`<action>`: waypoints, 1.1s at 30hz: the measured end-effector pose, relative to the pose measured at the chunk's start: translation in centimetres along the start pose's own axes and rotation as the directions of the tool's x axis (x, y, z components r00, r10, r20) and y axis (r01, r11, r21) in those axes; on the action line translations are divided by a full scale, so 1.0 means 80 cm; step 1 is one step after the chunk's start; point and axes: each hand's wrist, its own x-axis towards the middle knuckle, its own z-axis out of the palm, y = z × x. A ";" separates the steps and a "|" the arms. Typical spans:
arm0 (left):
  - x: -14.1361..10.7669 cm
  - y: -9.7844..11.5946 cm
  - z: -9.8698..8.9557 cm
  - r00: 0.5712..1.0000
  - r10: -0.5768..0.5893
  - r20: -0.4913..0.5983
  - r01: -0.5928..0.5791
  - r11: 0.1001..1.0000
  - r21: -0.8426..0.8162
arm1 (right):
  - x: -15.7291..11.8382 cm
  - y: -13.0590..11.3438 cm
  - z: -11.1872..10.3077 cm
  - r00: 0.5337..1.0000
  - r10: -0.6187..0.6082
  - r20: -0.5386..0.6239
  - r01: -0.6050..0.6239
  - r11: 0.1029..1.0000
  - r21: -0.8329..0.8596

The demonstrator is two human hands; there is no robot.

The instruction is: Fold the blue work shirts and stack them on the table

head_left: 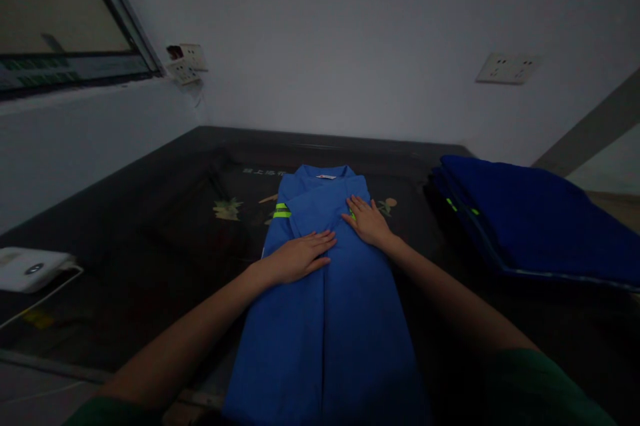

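A blue work jacket (360, 306) lies on a dark table, its collar at the far end and its sides folded in lengthwise. Yellow-green reflective bands show on the left and right of its upper part. My left hand (303, 256) rests flat on the middle of the cloth, fingers stretched to the right. Farther up, on the right edge, my right hand (369, 221) lies with its fingers spread, partly covering a reflective band. Neither hand grips the fabric.
Darker blue folded garments (540, 219) are stacked on the right of the table (165, 266). A white device (33, 269) with a cable lies at the left edge. Behind the table stands a wall with sockets (507, 69); a window (65, 13) is at upper left.
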 end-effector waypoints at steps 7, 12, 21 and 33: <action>-0.007 -0.007 0.018 0.999 0.018 0.048 -0.020 0.999 0.031 | -0.012 -0.040 -0.001 0.999 -0.021 -0.030 0.022 1.000 0.017; -0.011 -0.007 0.028 0.999 0.031 0.038 -0.034 0.995 0.089 | -0.020 -0.041 0.013 0.999 -0.015 -0.031 0.015 1.000 0.023; 0.006 -0.007 0.005 0.996 -0.086 -0.017 0.082 0.982 -0.168 | -0.037 -0.056 -0.015 0.986 -0.073 -0.148 0.086 0.993 0.086; -0.206 0.173 0.006 0.839 -0.431 -0.333 0.085 0.708 -0.701 | -0.317 -0.082 -0.133 0.991 -0.073 0.113 -0.050 0.582 0.812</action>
